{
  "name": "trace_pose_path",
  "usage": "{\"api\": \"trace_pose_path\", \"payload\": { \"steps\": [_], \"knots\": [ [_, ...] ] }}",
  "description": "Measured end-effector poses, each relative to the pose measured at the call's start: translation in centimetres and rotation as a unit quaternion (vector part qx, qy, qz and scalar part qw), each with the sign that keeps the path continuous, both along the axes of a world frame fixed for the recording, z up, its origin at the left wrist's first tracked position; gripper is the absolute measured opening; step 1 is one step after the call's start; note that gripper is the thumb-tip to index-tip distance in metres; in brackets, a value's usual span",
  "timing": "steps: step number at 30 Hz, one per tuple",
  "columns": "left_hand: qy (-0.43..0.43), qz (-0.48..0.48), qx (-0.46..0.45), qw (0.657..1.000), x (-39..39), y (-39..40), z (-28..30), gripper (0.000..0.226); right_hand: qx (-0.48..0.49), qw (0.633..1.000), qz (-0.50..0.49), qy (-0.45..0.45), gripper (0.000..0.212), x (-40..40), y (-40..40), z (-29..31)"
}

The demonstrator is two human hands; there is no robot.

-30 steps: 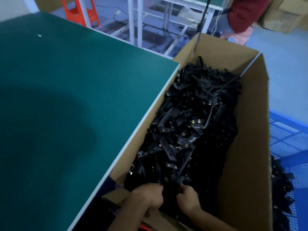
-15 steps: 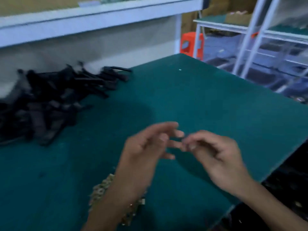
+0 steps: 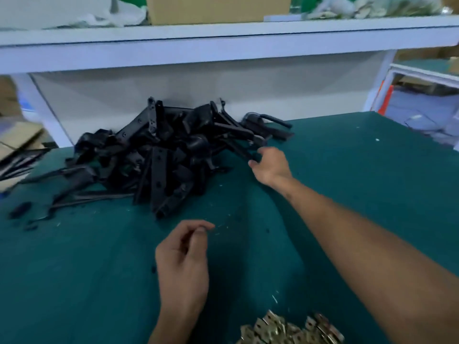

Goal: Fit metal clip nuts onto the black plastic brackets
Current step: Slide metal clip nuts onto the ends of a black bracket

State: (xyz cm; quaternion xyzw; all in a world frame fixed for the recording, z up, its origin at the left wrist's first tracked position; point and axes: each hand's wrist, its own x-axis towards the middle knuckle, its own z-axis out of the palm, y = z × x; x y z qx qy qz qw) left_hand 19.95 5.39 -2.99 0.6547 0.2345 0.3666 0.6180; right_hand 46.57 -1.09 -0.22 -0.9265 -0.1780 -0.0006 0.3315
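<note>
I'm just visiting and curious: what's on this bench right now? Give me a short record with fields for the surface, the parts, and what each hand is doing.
surface: green bench mat
black parts: pile of black plastic brackets heaped at the back of the mat, against the white panel
metal parts: heap of clip nuts at the near edge
right hand: reaching to the pile's right edge, fingers curled round a bracket end
left hand: held above the mat, thumb and fingertips pinched together; whether they hold anything is too small to tell
above: white shelf carrying a cardboard box

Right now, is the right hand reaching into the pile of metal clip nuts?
No, the right hand is stretched out to the heap of black brackets, while the clip nuts lie untouched near the bottom edge.
</note>
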Motion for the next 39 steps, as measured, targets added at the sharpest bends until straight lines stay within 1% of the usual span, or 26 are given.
{"api": "trace_pose_path", "payload": {
  "steps": [1, 3, 5, 7, 9, 11, 13, 15, 17, 19, 21, 22, 24, 26, 27, 28, 29, 30, 31, 32, 33, 34, 35, 37, 38, 39],
  "knots": [
    [-0.006, -0.019, 0.003, 1.0, 0.0, -0.1, 0.0, 0.02, -0.025, 1.0, -0.007, 0.003, 0.042, 0.7, 0.8, 0.0],
    [-0.014, -0.049, -0.002, 0.999, 0.0, -0.3, 0.0, 0.02, -0.078, 0.997, -0.012, -0.006, 0.038, 1.6, 2.3, 0.1],
    [-0.021, -0.058, -0.013, 0.998, -0.1, -0.3, 0.2, 0.021, -0.104, 0.994, -0.017, -0.029, 0.037, 1.9, 3.4, -0.1],
    [-0.024, -0.053, -0.029, 0.998, -0.1, -0.3, 0.4, 0.021, -0.129, 0.989, -0.022, -0.064, 0.034, 1.6, 4.1, 0.0],
    [-0.016, -0.048, -0.037, 0.998, -0.1, -0.4, 0.5, 0.021, -0.17, 0.977, -0.024, -0.123, 0.025, 0.8, 3.7, 0.3],
    [-0.003, -0.047, -0.035, 0.998, -0.2, -0.5, 0.5, 0.023, -0.23, 0.947, -0.01, -0.222, 0.02, 0.1, 2.6, 1.0],
    [0.013, -0.042, -0.02, 0.999, -0.2, -0.5, 0.5, 0.031, -0.299, 0.898, 0.013, -0.322, 0.016, -0.6, 1.1, 2.6],
    [0.019, -0.04, -0.01, 0.999, -0.2, -0.5, 0.6, 0.034, -0.345, 0.861, 0.031, -0.372, 0.016, -1.2, -0.5, 4.8],
    [0.022, -0.037, -0.007, 0.999, -0.2, -0.6, 0.6, 0.035, -0.372, 0.842, 0.041, -0.389, 0.015, -1.6, -2.1, 7.5],
    [0.026, -0.035, -0.001, 0.999, -0.1, -0.6, 0.6, 0.034, -0.375, 0.833, 0.037, -0.405, 0.014, -2.1, -3.8, 10.3],
    [0.027, -0.035, 0.007, 0.999, -0.2, -0.6, 0.7, 0.034, -0.343, 0.839, 0.025, -0.421, 0.015, -3.1, -5.6, 12.8],
    [0.024, -0.034, 0.007, 0.999, -0.2, -0.7, 0.7, 0.034, -0.317, 0.846, 0.02, -0.428, 0.02, -3.7, -6.5, 13.5],
    [0.014, -0.031, 0.009, 0.999, -0.2, -0.7, 0.7, 0.033, -0.262, 0.852, 0.008, -0.454, 0.031, -5.1, -8.4, 14.0],
    [0.007, -0.037, 0.018, 0.999, -0.4, -0.9, 0.8, 0.033, -0.232, 0.849, -0.012, -0.474, 0.036, -6.6, -10.3, 13.4],
    [0.007, -0.039, 0.027, 0.999, -0.4, -1.0, 0.7, 0.033, -0.214, 0.859, -0.02, -0.465, 0.037, -7.3, -11.0, 12.8],
    [0.01, -0.04, 0.04, 0.998, -0.6, -1.1, 0.6, 0.033, -0.183, 0.882, -0.028, -0.433, 0.04, -8.1, -11.4, 12.1],
    [0.01, -0.041, 0.052, 0.998, -0.7, -1.1, 0.7, 0.033, -0.127, 0.918, -0.03, -0.376, 0.042, -8.9, -11.5, 11.3],
    [0.007, -0.049, 0.061, 0.997, -0.8, -1.2, 0.7, 0.031, -0.033, 0.957, -0.021, -0.287, 0.044, -9.9, -11.5, 10.5],
    [-0.001, -0.064, 0.065, 0.996, -0.9, -1.3, 0.8, 0.027, 0.092, 0.982, -0.006, -0.168, 0.044, -11.0, -11.2, 9.6],
    [-0.011, -0.085, 0.064, 0.994, -1.0, -1.5, 0.9, 0.023, 0.222, 0.975, 0.01, -0.028, 0.04, -12.3, -10.9, 8.8],
    [-0.022, -0.107, 0.052, 0.993, -1.1, -1.6, 1.1, 0.021, 0.315, 0.942, 0.023, 0.111, 0.037, -13.9, -10.4, 8.0],
    [-0.032, -0.129, 0.029, 0.991, -1.1, -1.7, 1.2, 0.026, 0.36, 0.904, 0.042, 0.226, 0.035, -15.3, -10.1, 7.2],
    [-0.043, -0.151, -0.002, 0.988, -1.0, -1.7, 1.4, 0.035, 0.371, 0.874, 0.067, 0.307, 0.035, -16.7, -10.0, 6.3],
    [-0.064, -0.194, -0.067, 0.977, -0.8, -1.8, 1.8, 0.045, 0.358, 0.833, 0.129, 0.402, 0.036, -19.1, -9.8, 4.7],
    [-0.078, -0.206, -0.104, 0.97, -0.8, -1.8, 2.1, 0.048, 0.34, 0.824, 0.159, 0.424, 0.038, -20.1, -9.7, 4.1],
    [-0.094, -0.206, -0.152, 0.962, -0.7, -1.9, 2.4, 0.051, 0.308, 0.828, 0.189, 0.429, 0.039, -21.0, -9.6, 3.6]
  ]
}}
